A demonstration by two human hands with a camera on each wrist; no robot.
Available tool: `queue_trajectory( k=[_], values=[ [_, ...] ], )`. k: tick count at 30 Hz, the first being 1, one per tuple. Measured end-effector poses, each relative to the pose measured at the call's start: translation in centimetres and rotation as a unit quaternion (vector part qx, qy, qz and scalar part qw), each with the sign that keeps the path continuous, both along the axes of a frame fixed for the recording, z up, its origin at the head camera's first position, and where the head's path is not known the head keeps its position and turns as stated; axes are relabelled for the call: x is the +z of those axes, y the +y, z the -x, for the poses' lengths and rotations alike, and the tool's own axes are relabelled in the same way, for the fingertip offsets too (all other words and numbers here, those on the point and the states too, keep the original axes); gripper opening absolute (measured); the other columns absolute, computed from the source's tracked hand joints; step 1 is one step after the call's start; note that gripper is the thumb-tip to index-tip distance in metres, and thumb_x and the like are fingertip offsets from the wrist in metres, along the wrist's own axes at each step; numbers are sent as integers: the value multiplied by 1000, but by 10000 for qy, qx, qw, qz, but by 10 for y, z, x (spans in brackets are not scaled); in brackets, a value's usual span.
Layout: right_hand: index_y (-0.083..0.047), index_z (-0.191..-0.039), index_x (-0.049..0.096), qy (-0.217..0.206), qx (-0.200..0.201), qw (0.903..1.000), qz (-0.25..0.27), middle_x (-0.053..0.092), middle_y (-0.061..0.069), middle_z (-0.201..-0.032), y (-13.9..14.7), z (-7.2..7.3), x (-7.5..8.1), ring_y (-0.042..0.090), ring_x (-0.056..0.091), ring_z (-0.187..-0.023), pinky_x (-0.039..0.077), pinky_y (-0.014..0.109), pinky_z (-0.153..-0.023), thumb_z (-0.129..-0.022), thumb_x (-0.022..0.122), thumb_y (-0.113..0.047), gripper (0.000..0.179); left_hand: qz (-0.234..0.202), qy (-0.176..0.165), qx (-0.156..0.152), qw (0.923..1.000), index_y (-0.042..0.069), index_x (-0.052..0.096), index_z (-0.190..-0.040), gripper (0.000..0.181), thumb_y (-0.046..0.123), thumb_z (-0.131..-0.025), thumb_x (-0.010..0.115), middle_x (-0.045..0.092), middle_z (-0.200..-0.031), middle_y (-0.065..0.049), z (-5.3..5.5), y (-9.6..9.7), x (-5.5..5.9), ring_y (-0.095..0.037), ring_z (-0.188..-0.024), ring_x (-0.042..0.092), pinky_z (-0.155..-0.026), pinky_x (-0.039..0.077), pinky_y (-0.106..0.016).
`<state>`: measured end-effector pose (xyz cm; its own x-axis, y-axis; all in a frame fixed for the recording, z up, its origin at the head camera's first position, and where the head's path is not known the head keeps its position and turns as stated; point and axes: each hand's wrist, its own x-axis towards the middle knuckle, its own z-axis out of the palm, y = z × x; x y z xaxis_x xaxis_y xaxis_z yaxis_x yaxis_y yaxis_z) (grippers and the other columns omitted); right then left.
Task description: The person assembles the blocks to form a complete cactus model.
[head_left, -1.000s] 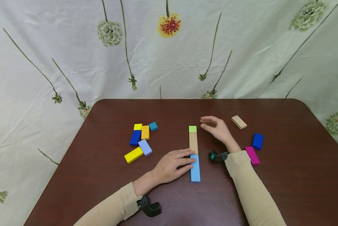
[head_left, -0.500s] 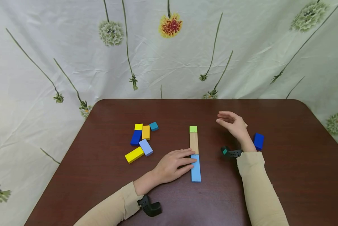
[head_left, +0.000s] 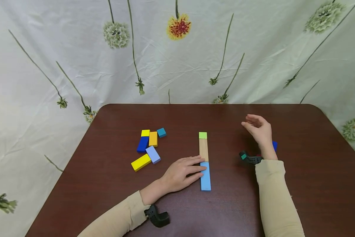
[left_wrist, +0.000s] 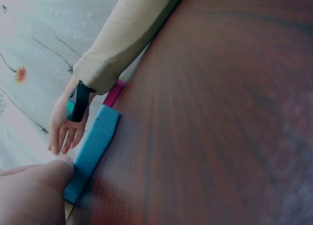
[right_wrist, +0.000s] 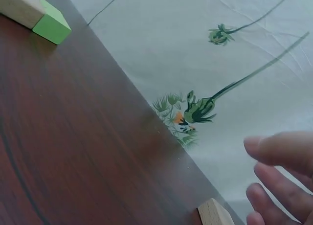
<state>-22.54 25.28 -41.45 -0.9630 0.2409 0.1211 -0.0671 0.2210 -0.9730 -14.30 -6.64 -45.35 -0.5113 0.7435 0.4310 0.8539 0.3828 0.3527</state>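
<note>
A light blue block (head_left: 205, 182), a natural wood block (head_left: 204, 148) and a small green block (head_left: 203, 135) lie end to end in a straight row. My left hand (head_left: 181, 174) rests its extended fingers on the row, around where the blue and wood blocks meet. To the right, my right hand (head_left: 259, 131) is over the table, fingers loosely bent and nothing between them. Just below its fingers in the right wrist view is a loose wood block (right_wrist: 214, 214), hidden by the hand in the head view. A dark blue block (head_left: 274, 146) peeks out behind the right wrist.
On the left lies a loose group: yellow block (head_left: 140, 162), periwinkle block (head_left: 153, 154), dark blue block (head_left: 142, 144), orange block (head_left: 153, 139), small yellow block (head_left: 145, 133) and teal block (head_left: 161, 132). A magenta block (left_wrist: 114, 94) shows beyond the row. Flowered cloth (head_left: 153, 59) hangs behind the table.
My right hand has moved right, away from the row, and now covers the loose wood block and most of the dark blue one. The left hand has stayed put.
</note>
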Motion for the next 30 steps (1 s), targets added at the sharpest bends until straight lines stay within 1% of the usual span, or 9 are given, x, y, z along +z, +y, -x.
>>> queue_trajectory(
  k=[2,4,6,8,10,15,21,24,30],
  values=[
    [-8,-118,61,-55,-172,9993,316,60,1,-112,3,1,0,7,52,-99,48,12,-77,-83,73,-16,38,12,-14,9,10000,16,66,-121,30,25,-93,60,53,-134,-3,1,0,0,-19,-129,42,-104,36,-38],
    [-8,-118,62,-134,-398,9986,334,60,4,-113,4,2,0,11,53,-101,48,14,-79,-82,73,-14,37,31,-65,24,10000,16,66,-121,30,25,-93,60,53,-134,-3,2,0,0,-18,-130,42,-104,35,-37],
    [-6,-121,60,-252,-658,9974,153,60,6,-115,5,3,1,14,54,-104,47,17,-84,-83,73,-13,41,60,-113,37,9999,17,66,-121,30,26,-93,59,53,-135,-2,2,1,0,-17,-130,41,-105,35,-36],
    [-2,-125,58,-382,-898,9951,-186,60,8,-119,5,4,1,16,54,-108,45,21,-88,-83,72,-14,46,81,-150,40,9998,17,66,-122,30,26,-94,59,53,-135,-1,3,1,1,-16,-131,40,-105,34,-36],
    [-1,-128,55,-493,-1006,9935,-214,58,12,-124,5,4,1,20,53,-111,45,26,-90,-83,72,-13,49,98,-175,42,9998,17,65,-122,30,26,-94,58,52,-135,-1,4,1,2,-16,-131,40,-106,34,-36],
    [-2,-133,50,-715,-1009,9922,-141,53,13,-130,7,5,0,22,48,-117,44,30,-92,-84,71,-14,55,110,-125,13,9999,16,65,-122,30,26,-94,58,52,-135,-2,6,1,2,-18,-130,41,-105,34,-36],
    [-3,-137,45,-907,-850,9921,-177,48,14,-135,10,4,0,26,45,-121,43,28,-88,-85,70,-18,60,63,-70,-8,10000,15,65,-122,31,25,-94,59,53,-134,-4,5,2,4,-20,-129,42,-104,36,-38],
    [-3,-138,45,-976,-817,9916,-209,48,15,-136,11,3,-1,27,45,-122,44,29,-90,-85,68,-13,59,52,-100,-4,9999,15,65,-122,31,25,-94,59,53,-134,-4,4,2,5,-20,-129,42,-104,36,-38],
    [-2,-138,44,-1184,-772,9893,-370,47,16,-137,12,4,-2,28,45,-122,42,37,-98,-83,68,-3,60,59,-213,2,9998,15,65,-122,30,25,-94,59,53,-135,-4,3,3,8,-19,-130,41,-104,35,-38]
  ],
)
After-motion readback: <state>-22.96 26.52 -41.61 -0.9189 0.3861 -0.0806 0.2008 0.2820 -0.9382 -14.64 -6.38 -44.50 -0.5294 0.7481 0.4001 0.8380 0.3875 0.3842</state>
